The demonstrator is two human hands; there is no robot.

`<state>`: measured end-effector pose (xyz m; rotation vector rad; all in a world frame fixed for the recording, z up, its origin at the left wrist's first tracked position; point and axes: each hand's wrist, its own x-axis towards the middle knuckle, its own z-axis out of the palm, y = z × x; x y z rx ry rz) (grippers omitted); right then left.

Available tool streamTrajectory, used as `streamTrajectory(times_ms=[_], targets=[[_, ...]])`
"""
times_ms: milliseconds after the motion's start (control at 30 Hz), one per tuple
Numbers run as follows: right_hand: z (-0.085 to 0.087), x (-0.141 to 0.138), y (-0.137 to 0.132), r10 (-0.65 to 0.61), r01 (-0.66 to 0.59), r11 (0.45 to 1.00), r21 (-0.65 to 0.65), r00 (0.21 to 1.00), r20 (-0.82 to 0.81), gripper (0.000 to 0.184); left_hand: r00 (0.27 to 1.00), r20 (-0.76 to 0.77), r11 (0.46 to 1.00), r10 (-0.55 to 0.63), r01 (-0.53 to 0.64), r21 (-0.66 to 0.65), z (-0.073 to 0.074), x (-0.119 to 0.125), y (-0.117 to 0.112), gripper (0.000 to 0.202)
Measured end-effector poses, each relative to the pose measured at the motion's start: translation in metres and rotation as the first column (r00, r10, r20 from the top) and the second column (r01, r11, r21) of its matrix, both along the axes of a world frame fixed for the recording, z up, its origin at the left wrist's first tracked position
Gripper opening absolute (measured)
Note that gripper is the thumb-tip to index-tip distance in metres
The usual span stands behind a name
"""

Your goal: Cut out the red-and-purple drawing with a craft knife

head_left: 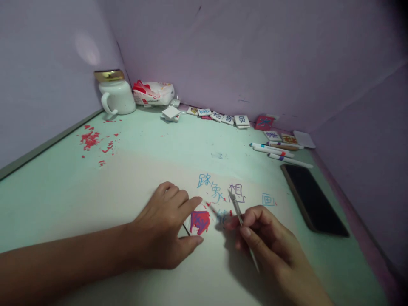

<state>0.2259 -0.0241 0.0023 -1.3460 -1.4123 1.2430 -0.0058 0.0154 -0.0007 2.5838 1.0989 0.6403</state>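
My right hand [267, 238] grips a slim metal craft knife [236, 205] like a pen, its blade end pointing up and away above the written characters. To its left, a small red piece with purple strokes [200, 222] lies on the pale work surface [143, 280]; its edges are ragged. My left hand [170, 223] rests beside this piece, with forefinger and thumb spread apart around its left side and the other fingers curled. A short dark line shows between them. Blue and purple handwritten characters [236, 190] mark the surface beyond, with red crumbs among them.
Red scraps [90, 139] lie at the left. A white mug [117, 97] with a gold-coloured lid and a tissue pack [153, 92] stand at the back. Several character tiles [241, 120] line the wall. Marker pens [274, 150] and a phone [314, 199] lie at the right.
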Motion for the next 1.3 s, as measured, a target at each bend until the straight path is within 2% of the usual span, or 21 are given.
streamTrajectory(times_ms=[100,167,267,333,433,500,700,900,1067,1300], targets=[[0.008,-0.002,-0.005,0.010,-0.019,0.999,0.040,0.976,0.217,0.012,1.000,-0.002,1.000,-0.009,0.009,0.017,0.000,0.000,0.000,0.044],[0.010,-0.001,-0.008,0.046,-0.079,0.994,0.077,0.932,0.360,0.020,1.000,0.005,1.000,-0.004,0.004,0.023,0.001,0.000,0.000,0.044],[0.005,-0.001,-0.010,0.063,-0.141,0.984,0.110,0.849,0.524,0.017,1.000,0.009,1.000,-0.011,0.011,0.016,0.001,0.001,-0.001,0.044],[0.000,-0.001,-0.010,0.014,-0.170,0.965,0.202,0.798,0.602,0.016,1.000,0.019,1.000,-0.020,0.019,0.016,0.002,0.001,-0.001,0.044],[-0.004,0.000,-0.010,-0.104,-0.245,0.897,0.368,0.691,0.715,0.015,0.999,0.043,1.000,-0.026,0.026,0.006,0.003,0.002,-0.001,0.042],[-0.004,0.001,-0.010,-0.160,-0.275,0.870,0.410,0.627,0.762,0.016,0.998,0.051,0.999,-0.033,0.033,-0.006,0.004,0.002,-0.001,0.041],[-0.002,0.002,-0.011,-0.075,-0.334,0.883,0.330,0.593,0.801,0.019,0.998,0.059,1.000,-0.025,0.025,-0.014,0.000,0.001,-0.002,0.043],[-0.006,-0.006,-0.016,-0.190,-0.234,0.888,0.395,0.596,0.780,0.026,0.996,0.079,0.999,-0.031,0.031,-0.009,-0.002,0.001,-0.002,0.040],[-0.007,-0.010,-0.016,-0.286,-0.233,0.832,0.504,0.599,0.748,0.027,0.994,0.094,0.999,-0.048,0.048,-0.003,0.000,0.002,-0.001,0.037],[-0.010,-0.018,-0.018,-0.317,-0.159,0.853,0.497,0.600,0.735,0.039,0.994,0.097,0.999,-0.044,0.044,0.002,-0.003,0.002,-0.003,0.037]])
